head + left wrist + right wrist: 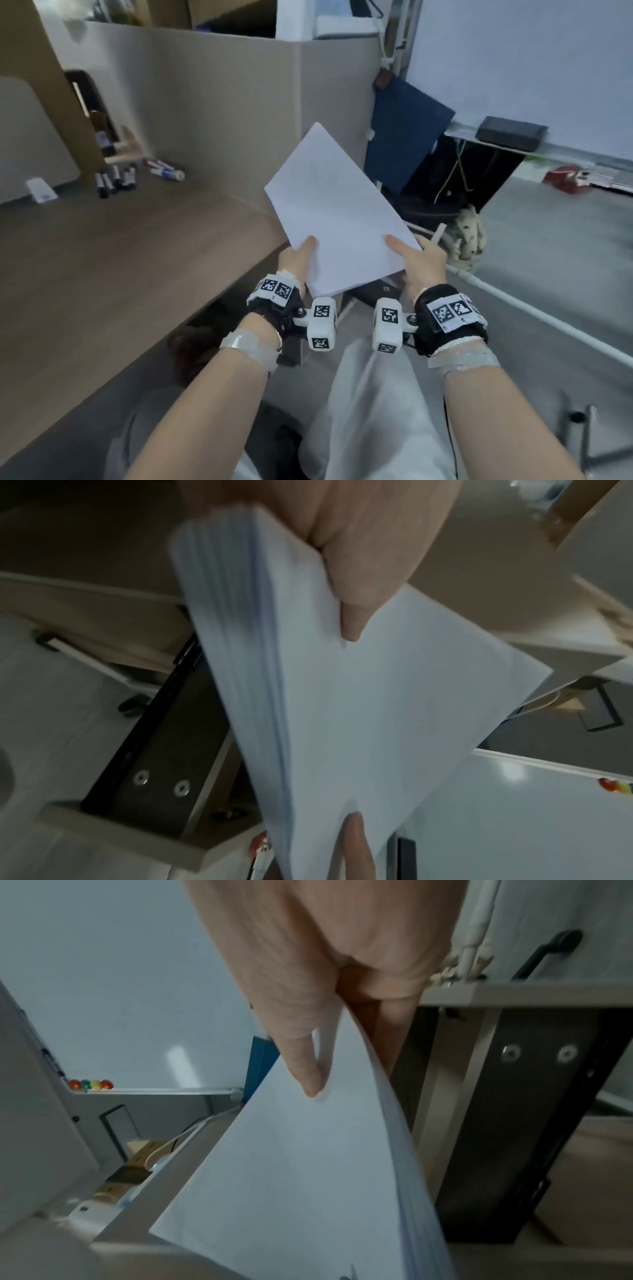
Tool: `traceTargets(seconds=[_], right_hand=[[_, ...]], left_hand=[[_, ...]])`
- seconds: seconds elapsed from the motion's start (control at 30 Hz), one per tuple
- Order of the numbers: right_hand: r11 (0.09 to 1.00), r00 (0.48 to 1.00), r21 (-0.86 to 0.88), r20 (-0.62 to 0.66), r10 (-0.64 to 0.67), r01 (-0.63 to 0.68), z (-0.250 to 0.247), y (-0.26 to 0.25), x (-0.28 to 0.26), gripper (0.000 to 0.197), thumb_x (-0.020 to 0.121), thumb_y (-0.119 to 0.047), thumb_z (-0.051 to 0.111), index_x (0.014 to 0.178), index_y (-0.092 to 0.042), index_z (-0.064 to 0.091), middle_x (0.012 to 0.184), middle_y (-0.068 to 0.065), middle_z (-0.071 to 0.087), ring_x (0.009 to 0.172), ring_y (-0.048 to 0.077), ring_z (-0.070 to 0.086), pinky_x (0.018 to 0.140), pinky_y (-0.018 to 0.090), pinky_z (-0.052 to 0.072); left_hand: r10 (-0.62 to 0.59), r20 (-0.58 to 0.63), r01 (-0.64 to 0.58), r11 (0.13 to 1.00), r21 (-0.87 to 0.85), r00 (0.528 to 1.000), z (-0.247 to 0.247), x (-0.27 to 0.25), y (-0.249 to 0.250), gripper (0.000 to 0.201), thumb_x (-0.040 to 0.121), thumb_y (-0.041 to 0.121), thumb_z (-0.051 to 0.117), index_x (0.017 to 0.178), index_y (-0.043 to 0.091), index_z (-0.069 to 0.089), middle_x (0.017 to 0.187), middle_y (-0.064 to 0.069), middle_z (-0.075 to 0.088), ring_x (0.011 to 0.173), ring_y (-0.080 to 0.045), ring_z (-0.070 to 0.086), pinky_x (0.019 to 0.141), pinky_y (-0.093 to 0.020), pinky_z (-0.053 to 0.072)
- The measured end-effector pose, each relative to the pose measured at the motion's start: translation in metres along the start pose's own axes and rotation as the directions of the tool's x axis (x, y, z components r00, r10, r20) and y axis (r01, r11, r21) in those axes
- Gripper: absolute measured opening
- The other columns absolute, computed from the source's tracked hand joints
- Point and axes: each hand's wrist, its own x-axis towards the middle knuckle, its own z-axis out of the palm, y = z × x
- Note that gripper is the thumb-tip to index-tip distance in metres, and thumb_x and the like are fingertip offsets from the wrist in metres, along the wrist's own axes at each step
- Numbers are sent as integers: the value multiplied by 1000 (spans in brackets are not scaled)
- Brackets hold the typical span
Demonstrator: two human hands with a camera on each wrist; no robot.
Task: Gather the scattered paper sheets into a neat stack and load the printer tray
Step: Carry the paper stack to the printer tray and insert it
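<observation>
A squared stack of white paper sheets [332,212] is held in the air beyond the right end of the brown desk [120,260]. My left hand [298,257] pinches its near left edge, thumb on top. My right hand [416,258] pinches the near right corner the same way. In the left wrist view the stack [359,710] shows its layered edge, with the left thumb [352,615] pressed on the top sheet. In the right wrist view the right thumb [304,1069] lies on the stack [291,1191], fingers underneath. No printer or tray can be made out.
Several markers [116,178] and a small white card [41,192] lie at the back of the desk. A beige partition [205,113] stands behind. A blue folder [406,144], a whiteboard [531,68] with an eraser [512,132] and cables are on the right. My legs are below.
</observation>
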Motion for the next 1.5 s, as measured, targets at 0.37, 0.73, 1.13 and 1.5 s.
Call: traceTargets(seconds=[0.37, 0.73, 1.13, 1.5], right_hand=[[983, 977, 154, -172, 130, -104, -54, 9, 29, 19, 86, -8, 69, 104, -11, 62, 107, 12, 71, 94, 26, 71, 74, 40, 62], [945, 953, -167, 67, 295, -281, -42, 13, 59, 31, 97, -4, 41, 127, -6, 50, 119, 20, 65, 94, 39, 70, 56, 36, 62], [847, 981, -496, -109, 158, -192, 4, 35, 129, 30, 94, -25, 58, 71, -6, 53, 67, 23, 64, 44, 24, 56, 41, 27, 43], [748, 905, -588, -422, 42, -308, -10, 36, 106, 68, 85, -42, 59, 139, -5, 43, 142, 19, 48, 131, 39, 39, 104, 44, 35]], left_hand=[[-234, 135, 222, 970, 96, 963, 85, 24, -21, 27, 97, 23, 53, 118, 7, 56, 110, -10, 51, 97, -26, 50, 85, -41, 48], [-380, 264, 408, 911, -56, 886, 112, 39, -35, 25, 97, 28, 55, 110, 7, 59, 87, -8, 69, 65, -18, 66, 40, -19, 50], [-366, 172, 368, 929, 19, 915, 54, 68, -27, 34, 98, 27, 46, 93, 2, 69, 87, -11, 75, 65, -23, 71, 54, -24, 55], [1, -139, -10, 998, -61, 990, 60, 81, -16, 3, 90, 11, 59, 92, 9, 61, 70, -6, 69, 54, -19, 60, 48, -23, 49]])
